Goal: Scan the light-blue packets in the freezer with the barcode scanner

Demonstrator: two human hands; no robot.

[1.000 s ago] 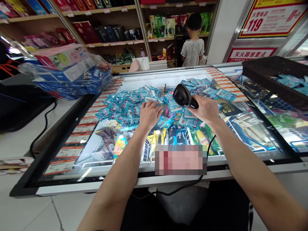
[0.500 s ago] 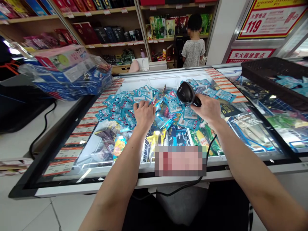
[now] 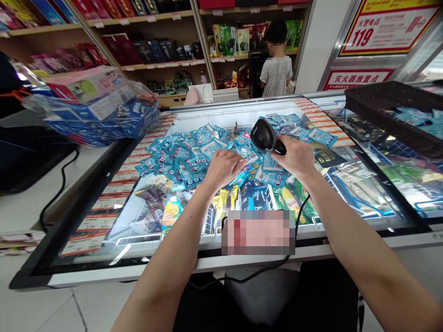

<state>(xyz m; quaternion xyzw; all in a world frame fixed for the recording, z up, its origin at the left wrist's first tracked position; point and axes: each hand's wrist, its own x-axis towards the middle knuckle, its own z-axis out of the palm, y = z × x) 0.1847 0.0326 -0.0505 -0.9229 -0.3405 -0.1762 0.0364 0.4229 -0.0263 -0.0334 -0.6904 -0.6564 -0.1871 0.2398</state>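
Observation:
My right hand [image 3: 296, 156] is wrapped round the handle of a black handheld barcode scanner [image 3: 263, 134], its head tilted down to the left over the packets. My left hand [image 3: 224, 168] is closed, thumb and fingertips pinched on the edge of a small blue packet [image 3: 249, 154] with a barcode label. Around both hands, many similar blue packets lie heaped on the glass top of a chest freezer, with the larger pile [image 3: 180, 154] on the left and a smaller group [image 3: 273, 170] below the scanner.
A black cable [image 3: 300, 216] runs from the scanner to the freezer's front edge. Plastic-wrapped boxes [image 3: 93, 103] stand at the left. A dark basket [image 3: 387, 108] with blue packets sits at the right. Beyond the freezer [image 3: 128, 272], a person [image 3: 276, 74] stands by the shelves.
My left hand has moved right, from the left pile to the packet near the scanner, and its fingers have closed on it. My right hand holds the scanner almost in place.

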